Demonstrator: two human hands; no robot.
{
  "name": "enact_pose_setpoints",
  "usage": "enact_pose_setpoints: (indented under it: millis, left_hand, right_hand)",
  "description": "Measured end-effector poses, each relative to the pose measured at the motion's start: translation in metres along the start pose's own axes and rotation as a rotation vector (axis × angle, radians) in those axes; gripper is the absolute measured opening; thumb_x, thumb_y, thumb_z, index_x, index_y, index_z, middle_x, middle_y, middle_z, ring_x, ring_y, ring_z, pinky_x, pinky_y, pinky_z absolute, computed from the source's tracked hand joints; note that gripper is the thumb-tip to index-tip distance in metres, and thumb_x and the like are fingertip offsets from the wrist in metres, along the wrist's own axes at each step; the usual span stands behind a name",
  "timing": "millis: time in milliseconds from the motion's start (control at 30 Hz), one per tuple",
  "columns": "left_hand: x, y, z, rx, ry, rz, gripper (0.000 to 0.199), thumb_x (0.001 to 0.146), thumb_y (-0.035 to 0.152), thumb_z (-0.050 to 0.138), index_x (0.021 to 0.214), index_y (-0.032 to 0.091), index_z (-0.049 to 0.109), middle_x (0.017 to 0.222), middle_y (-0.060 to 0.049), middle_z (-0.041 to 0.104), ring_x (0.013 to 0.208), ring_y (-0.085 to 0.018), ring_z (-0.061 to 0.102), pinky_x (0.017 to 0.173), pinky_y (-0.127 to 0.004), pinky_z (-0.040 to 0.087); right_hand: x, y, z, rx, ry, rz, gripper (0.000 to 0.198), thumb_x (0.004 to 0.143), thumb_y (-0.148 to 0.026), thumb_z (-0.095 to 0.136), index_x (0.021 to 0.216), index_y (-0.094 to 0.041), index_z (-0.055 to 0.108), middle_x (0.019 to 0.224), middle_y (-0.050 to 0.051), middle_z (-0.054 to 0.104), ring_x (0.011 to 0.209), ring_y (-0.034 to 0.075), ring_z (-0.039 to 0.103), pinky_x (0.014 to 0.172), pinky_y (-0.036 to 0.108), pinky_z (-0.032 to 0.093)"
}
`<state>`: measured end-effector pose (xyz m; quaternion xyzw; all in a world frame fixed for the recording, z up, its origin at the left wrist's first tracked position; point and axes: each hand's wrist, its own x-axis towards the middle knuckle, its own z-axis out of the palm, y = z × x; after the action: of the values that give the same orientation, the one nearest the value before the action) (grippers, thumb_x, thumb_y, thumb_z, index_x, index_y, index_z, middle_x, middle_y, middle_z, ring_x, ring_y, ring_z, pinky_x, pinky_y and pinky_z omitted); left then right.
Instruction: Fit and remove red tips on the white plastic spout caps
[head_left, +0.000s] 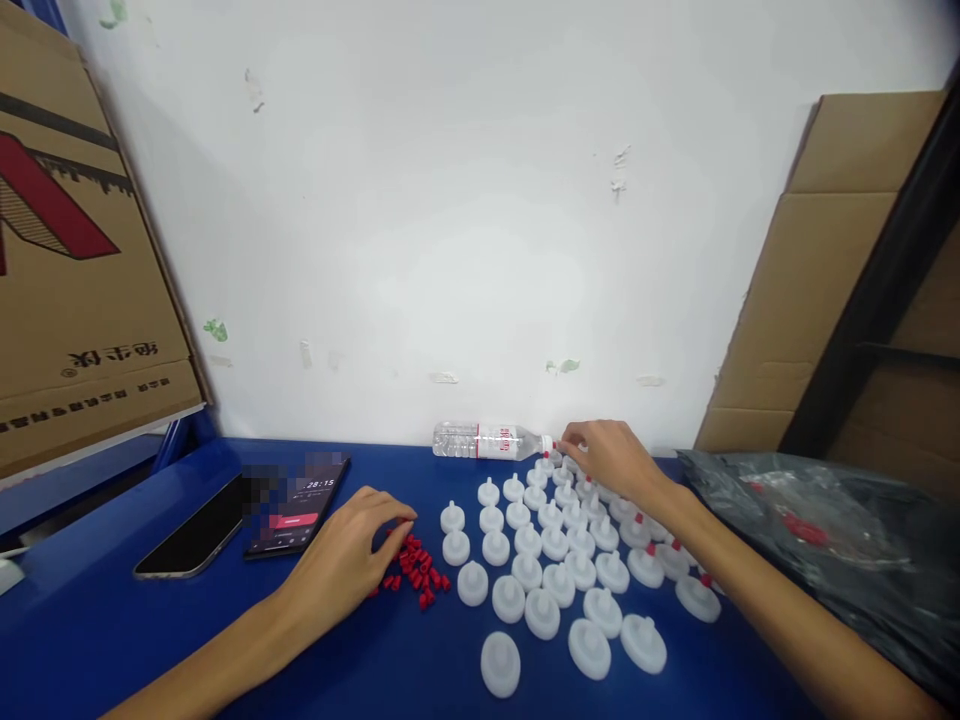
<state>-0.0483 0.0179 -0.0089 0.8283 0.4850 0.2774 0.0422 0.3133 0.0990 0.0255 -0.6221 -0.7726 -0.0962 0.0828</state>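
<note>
My left hand (351, 538) is over the left side of a pile of small red caps (420, 570), thumb and forefinger pinched, with red showing at their tips. Beyond the far end of the white nozzle lids, my right hand (611, 458) is closed in a pinch beside the neck of a clear plastic bottle (495, 441). A bit of red, apparently a small cap, shows at its fingertips. Many round white lids with upright nozzles (528, 541) stand in loose rows between the hands. Several on the right wear red caps; my right hand and forearm hide some of them.
Two phones lie at the left, a dark one (196, 528) and one with a lit timer screen (296, 508). A grey plastic bag (847, 560) with a clear bag of red pieces lies right. Cardboard (82, 300) stands left, more cardboard (810, 270) right; a white wall (465, 200) backs the table.
</note>
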Motion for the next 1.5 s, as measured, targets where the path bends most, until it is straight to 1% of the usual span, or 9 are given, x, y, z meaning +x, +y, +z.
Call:
enact_pose_setpoints:
  millis: [567,700,800,900,1000,1133,1233,1367,1500]
  left_hand:
    - [0.0,-0.016,0.008,-0.011,-0.019,0.003,0.029,0.1,0.028,0.049,0.111,0.024,0.075,0.108,-0.006,0.077,0.103,-0.026,0.069,0.091,-0.04,0.057]
    - [0.001,-0.016,0.008,-0.004,-0.058,-0.028,0.03,0.099,0.03,0.048,0.108,0.024,0.076,0.108,-0.006,0.078,0.103,-0.027,0.07,0.091,-0.041,0.058]
    - [0.001,-0.015,0.008,-0.005,-0.065,-0.038,0.032,0.099,0.03,0.046,0.108,0.024,0.076,0.108,-0.006,0.078,0.104,-0.027,0.07,0.092,-0.042,0.057]
    - [0.001,-0.013,0.008,-0.001,-0.052,-0.053,0.032,0.1,0.031,0.045,0.11,0.025,0.075,0.109,-0.006,0.077,0.105,-0.027,0.069,0.093,-0.042,0.056]
    - [-0.001,-0.007,0.004,-0.015,0.002,-0.039,0.031,0.102,0.032,0.044,0.111,0.025,0.073,0.108,-0.006,0.074,0.105,-0.026,0.067,0.094,-0.042,0.055]
    - [-0.006,0.009,-0.005,-0.07,0.074,0.037,0.026,0.105,0.034,0.044,0.116,0.026,0.067,0.106,-0.004,0.07,0.1,-0.023,0.065,0.09,-0.037,0.053]
    - [-0.01,0.021,-0.01,-0.088,0.087,0.152,0.022,0.105,0.03,0.046,0.119,0.025,0.061,0.101,-0.004,0.067,0.094,-0.021,0.063,0.085,-0.034,0.052]
    - [-0.016,0.025,-0.006,-0.087,0.06,0.278,0.014,0.104,0.027,0.048,0.096,0.021,0.058,0.085,-0.002,0.061,0.077,-0.018,0.059,0.07,-0.03,0.048]
    - [-0.017,0.022,0.0,-0.06,0.085,0.29,0.02,0.104,0.028,0.048,0.086,0.022,0.054,0.077,0.0,0.057,0.066,-0.016,0.054,0.059,-0.028,0.041]
  right_hand:
    - [-0.004,0.0,0.019,-0.092,-0.064,-0.016,0.034,0.099,-0.038,0.063,0.127,-0.018,0.061,0.126,0.009,0.063,0.105,0.023,0.066,0.089,0.045,0.057]
    - [-0.004,-0.001,0.008,-0.053,0.016,-0.011,0.028,0.102,-0.04,0.058,0.114,-0.016,0.066,0.11,0.007,0.069,0.096,0.021,0.068,0.089,0.044,0.055]
    - [-0.004,-0.002,-0.005,0.001,0.137,0.006,0.036,0.107,-0.041,0.043,0.1,-0.017,0.07,0.091,0.008,0.072,0.087,0.024,0.07,0.085,0.041,0.051]
    - [-0.005,-0.007,-0.017,0.081,0.25,-0.007,0.031,0.104,-0.041,0.047,0.107,-0.019,0.068,0.099,0.01,0.073,0.09,0.027,0.069,0.076,0.036,0.048]
    - [-0.009,-0.024,-0.025,0.162,0.289,-0.116,0.023,0.103,-0.035,0.049,0.112,-0.02,0.064,0.108,0.009,0.071,0.091,0.024,0.068,0.074,0.033,0.048]
    - [-0.025,-0.068,-0.032,0.231,0.235,-0.397,0.02,0.105,-0.025,0.048,0.123,-0.023,0.056,0.119,0.006,0.068,0.091,0.018,0.068,0.078,0.03,0.049]
    - [-0.043,-0.104,-0.037,0.233,0.172,-0.606,0.035,0.095,-0.021,0.066,0.127,-0.022,0.052,0.115,0.005,0.07,0.105,0.021,0.065,0.086,0.031,0.048]
    - [-0.063,-0.137,-0.042,0.159,0.167,-0.842,0.034,0.095,-0.014,0.06,0.127,-0.015,0.048,0.102,0.007,0.069,0.093,0.022,0.062,0.08,0.033,0.047]
    - [-0.068,-0.143,-0.045,0.128,0.18,-0.915,0.041,0.086,-0.005,0.063,0.123,-0.014,0.047,0.104,0.008,0.068,0.09,0.021,0.057,0.08,0.032,0.046]
